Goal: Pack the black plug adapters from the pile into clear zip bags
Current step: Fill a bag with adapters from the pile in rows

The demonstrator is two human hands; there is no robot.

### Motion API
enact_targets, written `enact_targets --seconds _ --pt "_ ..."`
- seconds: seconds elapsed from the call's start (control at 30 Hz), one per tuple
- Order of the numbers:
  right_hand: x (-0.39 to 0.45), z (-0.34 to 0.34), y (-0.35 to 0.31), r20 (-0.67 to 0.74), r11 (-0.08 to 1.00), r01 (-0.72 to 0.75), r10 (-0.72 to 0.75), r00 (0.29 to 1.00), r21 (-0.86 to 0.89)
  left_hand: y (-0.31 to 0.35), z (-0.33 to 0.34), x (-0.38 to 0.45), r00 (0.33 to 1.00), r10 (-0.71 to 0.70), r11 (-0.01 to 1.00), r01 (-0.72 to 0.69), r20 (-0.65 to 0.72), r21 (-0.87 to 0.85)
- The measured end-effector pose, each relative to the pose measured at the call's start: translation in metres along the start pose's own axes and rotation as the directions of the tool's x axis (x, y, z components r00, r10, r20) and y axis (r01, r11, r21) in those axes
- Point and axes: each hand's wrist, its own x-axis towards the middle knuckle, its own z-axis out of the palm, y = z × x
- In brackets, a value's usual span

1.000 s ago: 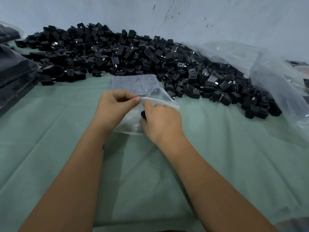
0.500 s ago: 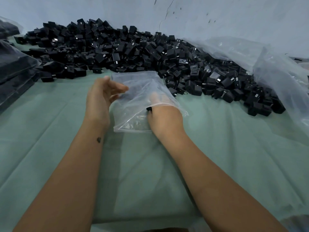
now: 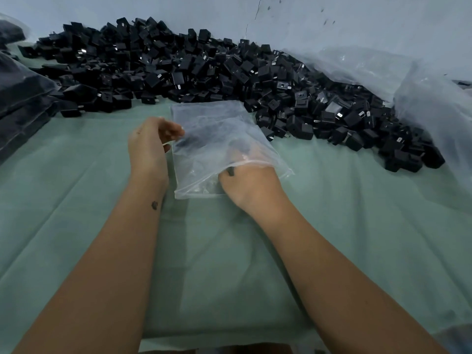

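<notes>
Hundreds of black plug adapters (image 3: pixel 229 70) lie heaped in a long pile against a pale blue wall (image 3: pixel 332 19), spilling onto a green cloth (image 3: pixel 229 251) that covers the work surface. A person works at the pile's near edge, where a clear zip bag (image 3: pixel 204 129) lies on the cloth, its far end touching the closest adapters. The left hand (image 3: pixel 149 146) pinches the bag's left edge between thumb and curled fingers, holding the mouth apart. The right hand (image 3: pixel 251 182) reaches into the opening, its fingers hidden behind the cloudy plastic and curled around a dark adapter (image 3: pixel 231 171), only a corner of which shows at the thumb. Large crumpled sheets of clear plastic (image 3: pixel 421 103) crowd the right side, draped over the pile's far end. Dark packed bundles (image 3: pixel 23 98) are stacked at the left edge, just beside the heap.
</notes>
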Motion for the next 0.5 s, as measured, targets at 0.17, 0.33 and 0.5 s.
enact_targets --seconds 0.17,0.33,0.5 --pt "-0.003 0.0 0.001 -0.215 0.993 0.05 -0.072 0.974 -0.105 -0.003 0.002 0.004 1.0 -0.02 0.999 0.02 0.001 0.04" --pt "0.0 0.0 -0.003 -0.073 0.994 0.028 -0.036 0.997 -0.107 -0.005 0.003 0.003 1.0 0.001 0.998 -0.002 0.004 0.068" --pt "0.02 -0.001 -0.007 -0.092 0.998 -0.058 0.061 0.994 0.035 -0.005 0.006 0.003 1.0 0.006 0.999 -0.006 0.004 0.046"
